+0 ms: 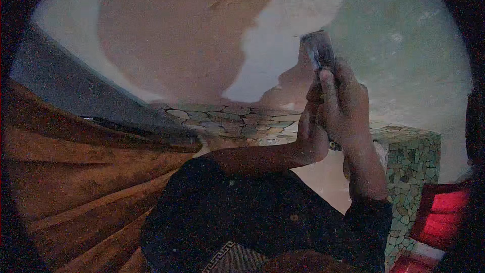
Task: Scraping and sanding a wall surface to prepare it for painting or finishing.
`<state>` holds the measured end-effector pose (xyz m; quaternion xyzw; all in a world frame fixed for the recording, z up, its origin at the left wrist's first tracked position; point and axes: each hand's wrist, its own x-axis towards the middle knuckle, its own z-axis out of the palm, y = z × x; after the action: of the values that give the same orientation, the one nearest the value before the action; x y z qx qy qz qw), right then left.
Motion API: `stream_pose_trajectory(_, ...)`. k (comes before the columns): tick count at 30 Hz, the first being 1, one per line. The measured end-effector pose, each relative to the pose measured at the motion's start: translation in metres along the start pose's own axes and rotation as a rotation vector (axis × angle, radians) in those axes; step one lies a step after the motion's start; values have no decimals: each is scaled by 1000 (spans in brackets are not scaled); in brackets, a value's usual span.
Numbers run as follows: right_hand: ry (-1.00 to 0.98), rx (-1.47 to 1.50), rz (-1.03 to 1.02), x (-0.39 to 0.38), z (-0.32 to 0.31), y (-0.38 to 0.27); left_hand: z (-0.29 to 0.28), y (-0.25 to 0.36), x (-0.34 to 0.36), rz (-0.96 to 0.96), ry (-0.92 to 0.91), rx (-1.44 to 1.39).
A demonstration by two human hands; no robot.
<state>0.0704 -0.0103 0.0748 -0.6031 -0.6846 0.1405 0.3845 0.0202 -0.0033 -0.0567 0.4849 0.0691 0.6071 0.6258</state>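
Observation:
Both my hands are raised together in front of the wall, right of the middle. My right hand (346, 103) is wrapped round the lower end of a scraper (318, 49), its thumb lying along the front. The scraper has a flat, dark, shiny blade that widens towards the top and points up at the painted wall (298, 7). Close against the right palm, my left hand (313, 129) also closes on the handle, which the fingers mostly hide. Whether the blade's edge touches the wall is hard to tell in the dim light.
The wall is patchy, with brown, white and green areas. A stone-pattern band (237, 116) runs below it, and a stone-pattern column (411, 187) stands at right. Brown folded cloth (91, 172) spreads at left under a grey strip (81, 81). Red cloth (444, 212) lies lower right.

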Motion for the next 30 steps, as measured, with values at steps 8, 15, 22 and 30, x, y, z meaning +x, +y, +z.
stream_pose_trajectory(8,19,-38,-234,12,9,-7,-9,3,0,7,-1,86)
stream_pose_trajectory(15,160,217,36,-4,33,4,-31,32,-14,43,-6,232)
stream_pose_trajectory(22,231,466,57,-13,59,12,-56,51,-11,396,-81,549)
stream_pose_trajectory(30,311,628,-18,4,64,2,-62,77,-1,-55,-24,539)
